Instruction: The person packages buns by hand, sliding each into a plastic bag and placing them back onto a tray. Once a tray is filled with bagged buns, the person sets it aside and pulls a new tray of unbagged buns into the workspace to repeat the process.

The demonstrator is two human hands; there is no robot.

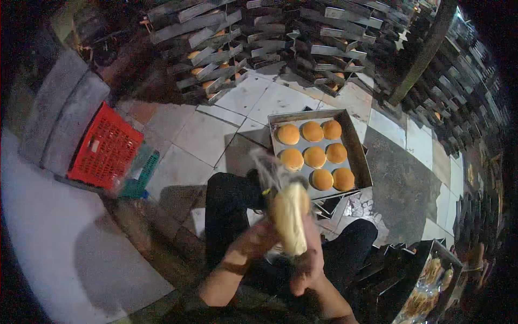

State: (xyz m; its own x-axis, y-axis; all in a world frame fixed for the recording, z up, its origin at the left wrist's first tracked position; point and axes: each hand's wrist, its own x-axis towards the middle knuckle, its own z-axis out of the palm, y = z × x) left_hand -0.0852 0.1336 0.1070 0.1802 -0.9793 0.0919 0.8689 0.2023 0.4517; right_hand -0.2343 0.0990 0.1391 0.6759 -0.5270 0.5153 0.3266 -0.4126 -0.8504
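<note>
Between my two hands, a round golden bun (pixel 289 218) is held on edge in front of my knees, split so that its pale cut side or filling shows, blurred by motion. My left hand (pixel 253 238) grips its left side. On its right side, my right hand (pixel 309 254) is closed around the lower part. A wisp of clear plastic (pixel 265 168), like a thin bag, rises from the bun's upper end. Just beyond stands a square metal baking tray (pixel 359 146) with several golden buns (pixel 314 157) in rows, its near left part overlapped by the plastic.
A red plastic crate (pixel 106 148) and a green basket (pixel 141 177) stand at the left on the tiled floor (pixel 208 137). Stacked metal trays (pixel 210 59) line the back and right. At lower right, another tray (pixel 452 262) holds bagged bread (pixel 423 297).
</note>
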